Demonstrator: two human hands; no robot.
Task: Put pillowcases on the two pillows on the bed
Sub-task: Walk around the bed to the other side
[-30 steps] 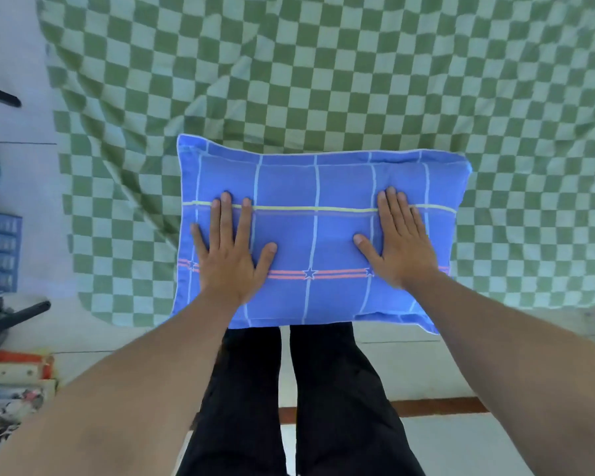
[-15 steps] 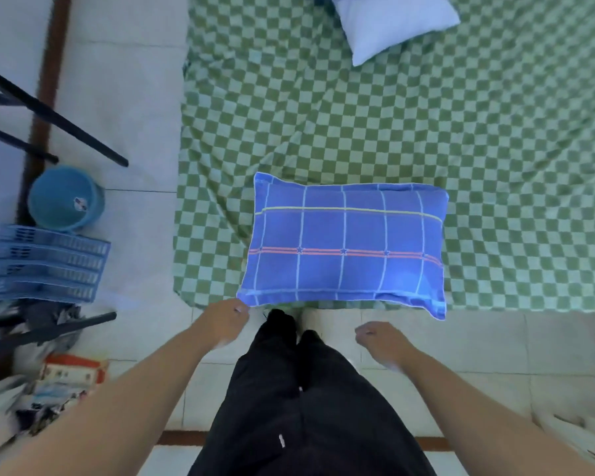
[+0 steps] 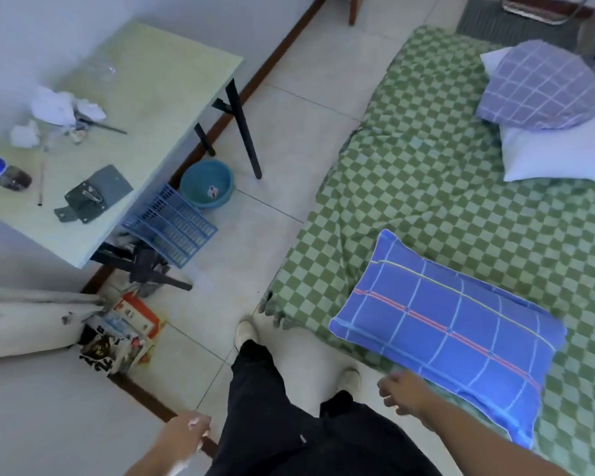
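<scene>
A pillow in a blue checked pillowcase (image 3: 447,331) lies flat at the near edge of the bed with the green checkered sheet (image 3: 409,187). At the far right of the bed a bare white pillow (image 3: 557,156) lies with a purple checked pillowcase (image 3: 540,87) bunched on top of it. My right hand (image 3: 404,395) hangs empty beside the blue pillow's near corner, fingers loosely apart. My left hand (image 3: 186,438) hangs over the floor by my leg, fingers curled, nothing in it.
A folding table (image 3: 145,108) with tissues, a bottle and a wallet stands on the left. Under it are a teal basin (image 3: 207,183) and a blue plastic basket (image 3: 172,225). Magazines (image 3: 121,334) lie on the tiled floor. My feet stand beside the bed's edge.
Both hands lifted off the blue pillow and dropped to my sides. My view turned left, showing the table, the floor and the second pillow.
</scene>
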